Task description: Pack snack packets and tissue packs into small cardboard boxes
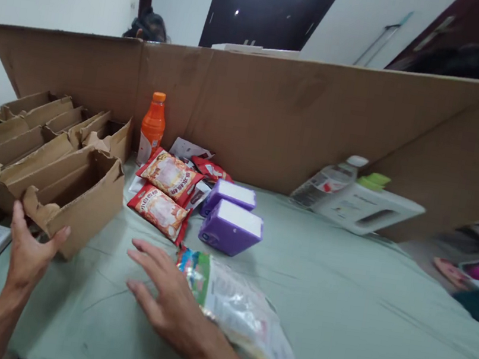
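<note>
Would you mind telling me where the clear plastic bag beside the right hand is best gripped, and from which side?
Probably at its near-left end: the clear plastic bag lies flat on the green cloth, its colourful sealed edge right beside the right hand. Coming from the left, fingers could slide under that edge and pinch it. The far end lies away from the hand, and the flat middle offers no raised part to pinch.

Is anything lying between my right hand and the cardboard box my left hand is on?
Nothing visible: only bare green cloth lies between the right hand and the cardboard box that the left hand touches.
</note>
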A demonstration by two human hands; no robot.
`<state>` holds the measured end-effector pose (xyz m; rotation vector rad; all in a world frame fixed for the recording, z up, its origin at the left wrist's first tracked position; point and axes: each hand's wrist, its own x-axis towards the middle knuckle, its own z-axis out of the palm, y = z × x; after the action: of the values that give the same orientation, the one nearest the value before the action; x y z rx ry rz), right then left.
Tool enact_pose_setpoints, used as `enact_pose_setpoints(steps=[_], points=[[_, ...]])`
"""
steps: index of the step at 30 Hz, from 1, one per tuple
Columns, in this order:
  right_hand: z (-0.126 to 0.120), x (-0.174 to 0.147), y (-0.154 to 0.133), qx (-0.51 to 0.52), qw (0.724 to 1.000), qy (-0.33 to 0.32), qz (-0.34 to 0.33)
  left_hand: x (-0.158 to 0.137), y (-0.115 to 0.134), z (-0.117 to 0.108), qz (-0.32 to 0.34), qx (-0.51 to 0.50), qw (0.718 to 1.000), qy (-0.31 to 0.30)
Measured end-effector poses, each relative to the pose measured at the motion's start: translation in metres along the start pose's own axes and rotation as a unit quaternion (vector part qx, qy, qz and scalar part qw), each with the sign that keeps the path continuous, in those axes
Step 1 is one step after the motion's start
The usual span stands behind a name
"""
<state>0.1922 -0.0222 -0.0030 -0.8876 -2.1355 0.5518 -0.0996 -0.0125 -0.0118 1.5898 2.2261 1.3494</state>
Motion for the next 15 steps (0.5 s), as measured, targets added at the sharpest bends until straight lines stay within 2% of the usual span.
enact_pose_setpoints(steps=[2,4,7,10,12,15], points=[[-0.011,-0.031,-0.007,-0.103,0.992,0.026,-0.062,0.019,0.001,0.015,-0.005,0.008,1.0,0.025],[-0.026,-0.064,-0.012,-0.194,0.976,0.059,-0.081,0.026,0.004,0.025,0.0,0.015,1.0,0.027],[-0.052,-0.108,-0.011,-0.283,0.955,0.077,-0.054,0.013,0.01,0.03,0.065,0.022,0.997,0.029],[-0.076,-0.152,-0.001,-0.327,0.943,0.056,0.003,-0.02,0.013,0.027,0.154,0.025,0.986,0.055],[-0.088,-0.177,0.013,-0.367,0.929,0.03,0.033,-0.041,0.013,0.029,0.203,0.028,0.979,-0.017],[-0.092,-0.197,0.042,-0.424,0.904,-0.007,0.055,-0.06,0.013,0.046,0.261,0.017,0.947,-0.187]])
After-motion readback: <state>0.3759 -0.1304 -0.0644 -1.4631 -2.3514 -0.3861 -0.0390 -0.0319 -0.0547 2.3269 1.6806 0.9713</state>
